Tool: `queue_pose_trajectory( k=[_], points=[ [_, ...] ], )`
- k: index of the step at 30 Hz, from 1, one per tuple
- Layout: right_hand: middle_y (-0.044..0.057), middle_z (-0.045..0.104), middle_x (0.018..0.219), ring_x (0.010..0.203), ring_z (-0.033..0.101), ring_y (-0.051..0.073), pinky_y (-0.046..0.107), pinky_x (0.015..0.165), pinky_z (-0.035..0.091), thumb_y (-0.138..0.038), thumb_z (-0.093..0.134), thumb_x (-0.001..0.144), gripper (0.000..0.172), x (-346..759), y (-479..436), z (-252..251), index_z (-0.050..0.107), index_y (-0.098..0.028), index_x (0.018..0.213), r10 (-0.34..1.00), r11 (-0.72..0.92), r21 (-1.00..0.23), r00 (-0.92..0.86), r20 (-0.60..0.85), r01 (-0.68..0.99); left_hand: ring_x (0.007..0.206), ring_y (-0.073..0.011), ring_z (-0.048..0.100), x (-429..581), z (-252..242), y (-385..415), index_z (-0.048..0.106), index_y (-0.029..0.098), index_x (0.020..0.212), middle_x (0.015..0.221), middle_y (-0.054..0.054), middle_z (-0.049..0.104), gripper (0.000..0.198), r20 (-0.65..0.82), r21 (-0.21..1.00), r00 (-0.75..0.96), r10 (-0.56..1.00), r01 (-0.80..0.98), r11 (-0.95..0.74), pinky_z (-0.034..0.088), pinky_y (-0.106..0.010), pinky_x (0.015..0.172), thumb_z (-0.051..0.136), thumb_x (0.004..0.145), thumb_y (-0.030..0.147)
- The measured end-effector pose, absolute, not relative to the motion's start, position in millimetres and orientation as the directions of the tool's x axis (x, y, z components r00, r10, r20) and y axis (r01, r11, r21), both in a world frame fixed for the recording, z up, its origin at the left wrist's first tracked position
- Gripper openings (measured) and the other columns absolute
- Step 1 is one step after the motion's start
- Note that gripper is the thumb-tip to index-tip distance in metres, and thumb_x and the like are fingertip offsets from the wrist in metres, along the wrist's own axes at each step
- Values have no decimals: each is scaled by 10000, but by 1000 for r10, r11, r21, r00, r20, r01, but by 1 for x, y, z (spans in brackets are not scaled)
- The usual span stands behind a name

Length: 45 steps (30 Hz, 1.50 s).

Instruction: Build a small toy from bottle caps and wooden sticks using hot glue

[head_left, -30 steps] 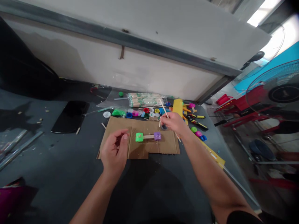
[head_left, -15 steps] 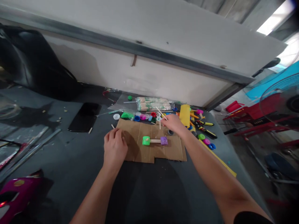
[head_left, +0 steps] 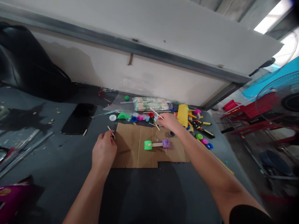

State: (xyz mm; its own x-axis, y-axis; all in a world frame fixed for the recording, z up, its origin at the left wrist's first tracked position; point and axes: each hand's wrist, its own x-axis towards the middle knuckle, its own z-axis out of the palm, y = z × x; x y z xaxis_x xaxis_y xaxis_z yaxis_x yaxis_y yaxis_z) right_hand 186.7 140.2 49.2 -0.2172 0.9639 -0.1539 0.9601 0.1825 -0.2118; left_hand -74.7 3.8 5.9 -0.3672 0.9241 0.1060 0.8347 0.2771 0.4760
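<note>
My right hand (head_left: 171, 123) is closed on a thin wooden stick (head_left: 156, 113), whose far end points up and left. Close below its fingertips, short pale sticks (head_left: 157, 126) lie near the back edge of the cardboard sheet (head_left: 128, 146). By the cardboard's left edge, my left hand (head_left: 104, 151) has its fingertips closed on a short pale stick (head_left: 110, 129), partly hidden by the fingers. On the cardboard, a green bottle cap (head_left: 148, 145) and a purple bottle cap (head_left: 165, 143) are joined by a flat pale wooden bar (head_left: 157, 145).
Behind the cardboard are coloured caps (head_left: 140, 117) and a plastic pack of wooden sticks (head_left: 151, 104). A yellow piece (head_left: 182, 115) and yellow-black tools (head_left: 203, 129) lie right. A black phone (head_left: 78, 119) and metal strips (head_left: 25, 152) are left. A fan (head_left: 283, 102) stands beyond.
My left hand has shifted left and its fingertips now meet the short stick. A short stick seen upright under my right hand now lies slanted. The cardboard has turned slightly.
</note>
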Motion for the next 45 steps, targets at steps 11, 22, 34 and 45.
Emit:
queue_pose_trajectory(
  k=[11,22,34,45],
  points=[
    [96,728,793,792,658,216,250,660,402,-177,658,699,76,159,153,30,733,-167,709,927,293,-268,-341,-155,918,889,-274,642,-71,8,3,640,132,1152,1007,-148,638,342,108,405,-337,935,874,268,500,-364,749,422,903,219],
    [37,707,754,613,572,116,207,573,402,-319,485,812,308,203,173,62,712,-122,874,979,168,-475,-202,-22,864,908,-295,646,-73,4,5,632,115,1162,1019,-156,641,357,130,405,-322,938,881,246,509,-389,776,428,898,242],
    [70,733,924,909,653,218,238,700,397,-176,608,767,133,210,146,44,731,-209,806,856,428,-188,-463,-231,884,919,-299,643,-73,2,5,633,122,1160,1017,-159,641,357,139,417,-312,940,879,230,511,-400,793,445,891,263],
    [55,690,887,792,625,158,240,692,433,-225,510,816,159,206,129,68,638,-166,890,905,373,-308,-417,-87,875,962,-314,615,-72,5,3,646,101,1136,1037,-178,635,353,238,444,-311,920,877,181,493,-427,863,474,867,251]
  ],
)
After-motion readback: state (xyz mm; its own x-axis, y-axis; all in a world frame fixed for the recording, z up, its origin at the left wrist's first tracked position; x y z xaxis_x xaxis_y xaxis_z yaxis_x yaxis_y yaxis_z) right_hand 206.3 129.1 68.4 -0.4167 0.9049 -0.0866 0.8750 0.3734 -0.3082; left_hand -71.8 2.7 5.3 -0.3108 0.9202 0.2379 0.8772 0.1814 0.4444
